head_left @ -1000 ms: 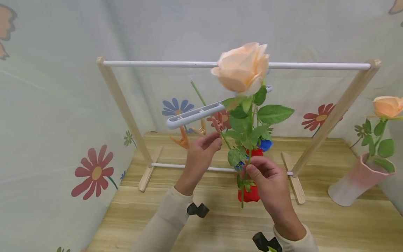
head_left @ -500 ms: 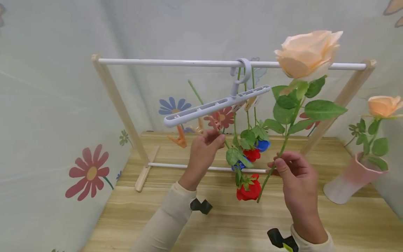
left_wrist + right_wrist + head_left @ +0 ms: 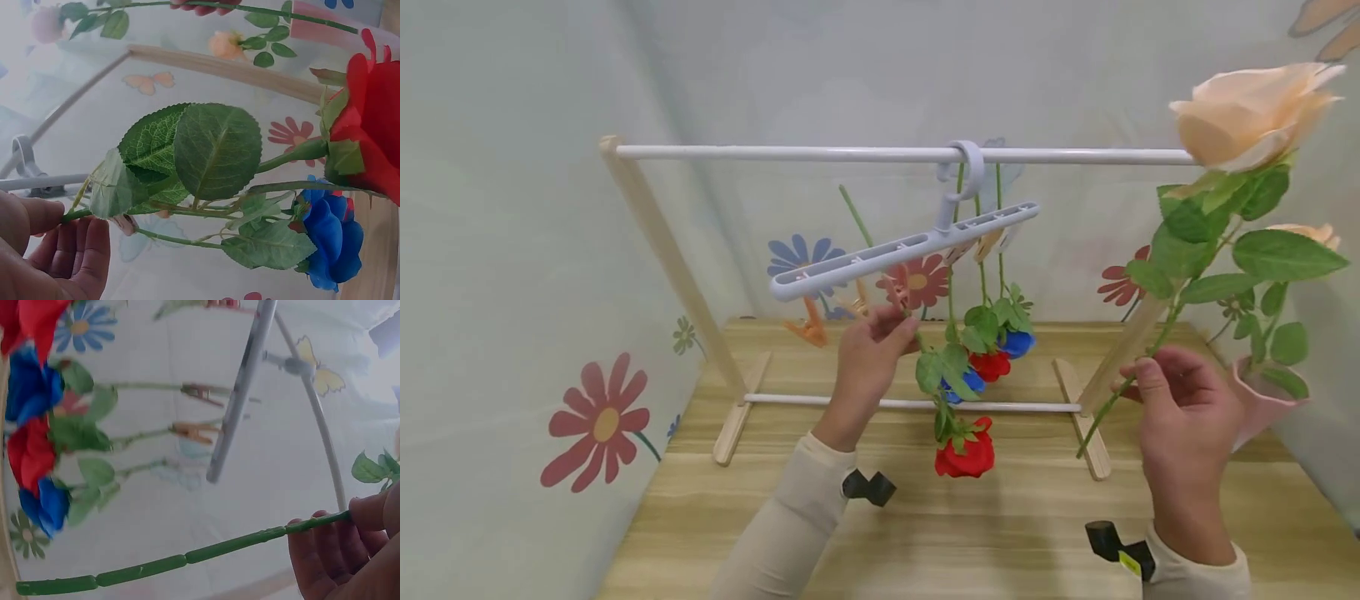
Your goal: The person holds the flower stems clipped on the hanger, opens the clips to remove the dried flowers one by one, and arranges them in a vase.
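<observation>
My left hand pinches the green stem of an upside-down red rose, just below a pink clip on the grey hanger. That stem's end sticks up behind the hanger. In the left wrist view, thumb and fingers meet on the stem beside its leaves. At the right, my right hand holds a peach rose upright by its lower stem, bloom tilted right. The stem's bare lower end extends past the fingers in the right wrist view.
Blue and red roses hang upside down from clips on the hanger's right half. Orange clip dangles at its left end. The white rail of a wooden rack carries the hanger. A pink vase with another peach rose stands right, partly hidden.
My right hand has carried the peach rose rightward, from in front of the hanger to near the vase. My left hand stays at the red rose's stem below the clip.
</observation>
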`<control>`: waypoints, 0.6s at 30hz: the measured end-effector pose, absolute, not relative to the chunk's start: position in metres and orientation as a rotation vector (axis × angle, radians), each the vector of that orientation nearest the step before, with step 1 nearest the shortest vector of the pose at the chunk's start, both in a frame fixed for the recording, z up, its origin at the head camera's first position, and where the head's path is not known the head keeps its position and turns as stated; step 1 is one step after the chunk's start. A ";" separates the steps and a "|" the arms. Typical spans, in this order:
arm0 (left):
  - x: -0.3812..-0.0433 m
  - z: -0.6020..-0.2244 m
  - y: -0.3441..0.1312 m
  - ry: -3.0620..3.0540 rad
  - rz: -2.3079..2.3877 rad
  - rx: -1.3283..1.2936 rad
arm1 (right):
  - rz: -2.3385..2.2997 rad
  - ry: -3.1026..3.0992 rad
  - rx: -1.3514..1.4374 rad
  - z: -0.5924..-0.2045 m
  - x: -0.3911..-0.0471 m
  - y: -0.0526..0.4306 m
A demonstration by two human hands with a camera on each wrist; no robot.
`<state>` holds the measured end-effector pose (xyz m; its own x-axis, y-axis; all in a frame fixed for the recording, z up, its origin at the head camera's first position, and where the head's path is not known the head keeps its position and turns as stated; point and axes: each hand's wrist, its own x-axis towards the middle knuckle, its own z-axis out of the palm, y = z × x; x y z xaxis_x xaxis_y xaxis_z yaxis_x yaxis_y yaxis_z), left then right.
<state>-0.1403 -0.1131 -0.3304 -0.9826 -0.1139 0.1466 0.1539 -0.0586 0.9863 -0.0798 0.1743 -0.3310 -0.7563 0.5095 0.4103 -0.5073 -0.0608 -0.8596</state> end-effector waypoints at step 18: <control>-0.146 -0.331 -0.139 -2.072 -2.104 0.014 | 1.071 -1.823 -0.541 -0.280 -0.113 0.251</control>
